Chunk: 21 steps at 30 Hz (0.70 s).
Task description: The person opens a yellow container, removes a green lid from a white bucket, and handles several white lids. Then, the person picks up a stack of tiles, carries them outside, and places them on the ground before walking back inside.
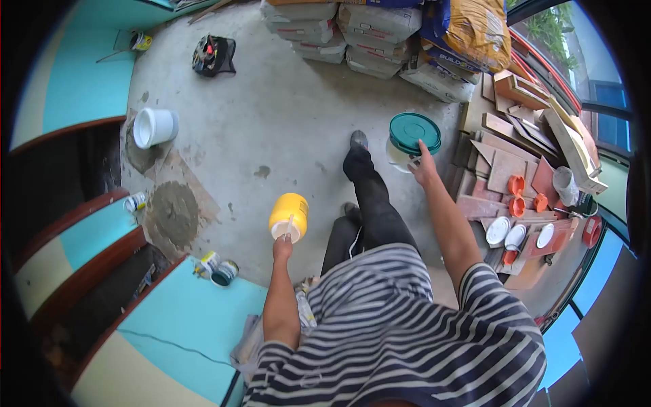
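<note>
The left hand [282, 247] has its fingers closed at the near end of a yellow container [290, 209], by a pale strip that looks like a handle. The container's body extends to the far side of those fingers, tipped so that its pale end faces near; it is held to the left of the person's legs [371, 203]. To the right of the legs, the right hand [424, 167] is at the near right side of a bucket with a green lid [412, 130]. One finger reaches far over the lid's near edge, while the others curl lower by the pale body; their exact grip cannot be made out. Most of the lid lies beyond the fingertips, on the far left.

On the concrete floor [285, 122] to the left, a white bucket [154, 128] lies beyond a round grey patch of mortar [173, 213]. Stacked bags [380, 34] stand at the far side. On the right, orange cups [517, 184] and white lids [498, 232] rest on wooden boards [505, 169].
</note>
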{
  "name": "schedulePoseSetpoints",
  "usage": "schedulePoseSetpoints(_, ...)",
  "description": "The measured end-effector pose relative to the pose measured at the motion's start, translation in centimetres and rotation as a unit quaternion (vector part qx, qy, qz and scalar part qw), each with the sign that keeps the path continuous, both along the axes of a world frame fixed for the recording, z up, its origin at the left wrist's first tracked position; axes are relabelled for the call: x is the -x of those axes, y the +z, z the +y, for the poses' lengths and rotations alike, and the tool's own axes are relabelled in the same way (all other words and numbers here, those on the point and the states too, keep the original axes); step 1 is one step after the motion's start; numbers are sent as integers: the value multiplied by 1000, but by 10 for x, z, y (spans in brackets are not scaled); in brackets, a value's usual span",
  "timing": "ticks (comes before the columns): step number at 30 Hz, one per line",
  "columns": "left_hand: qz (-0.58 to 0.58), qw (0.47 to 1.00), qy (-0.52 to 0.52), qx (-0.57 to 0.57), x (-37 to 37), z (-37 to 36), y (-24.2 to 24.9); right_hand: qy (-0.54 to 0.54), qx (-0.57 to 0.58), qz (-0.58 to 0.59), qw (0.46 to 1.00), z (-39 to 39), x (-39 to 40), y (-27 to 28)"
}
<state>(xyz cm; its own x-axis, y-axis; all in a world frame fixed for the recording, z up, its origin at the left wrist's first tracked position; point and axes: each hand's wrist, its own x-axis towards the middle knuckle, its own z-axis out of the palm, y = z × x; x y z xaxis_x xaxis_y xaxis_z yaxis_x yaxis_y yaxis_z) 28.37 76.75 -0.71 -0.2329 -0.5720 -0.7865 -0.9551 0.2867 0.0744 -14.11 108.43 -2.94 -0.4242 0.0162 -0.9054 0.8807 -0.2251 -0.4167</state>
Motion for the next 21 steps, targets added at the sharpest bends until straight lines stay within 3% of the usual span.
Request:
schedulePoseSetpoints(4, 38, 993, -107, 40, 119, -73, -52, -20, -7, -3, 1000, -68, 61, -88)
schedulePoseSetpoints(7, 57, 982, -170, 53, 213, -133, -106, -62, 53, -12, 997, -118, 93, -144)
schedulePoseSetpoints(8, 19, 983, -180, 23, 249, -150, -116, -70, 71, -12, 995, -134, 99, -156)
schedulePoseSetpoints(11, 76, 955, -287, -2, 315, -194, -175, -91, 105, -2, 990, -176, 114, -173)
schedulePoseSetpoints(21, 52, 930, -362, -14, 515, -179, -247, -125, 95, 31, 987, -194, 115, -249)
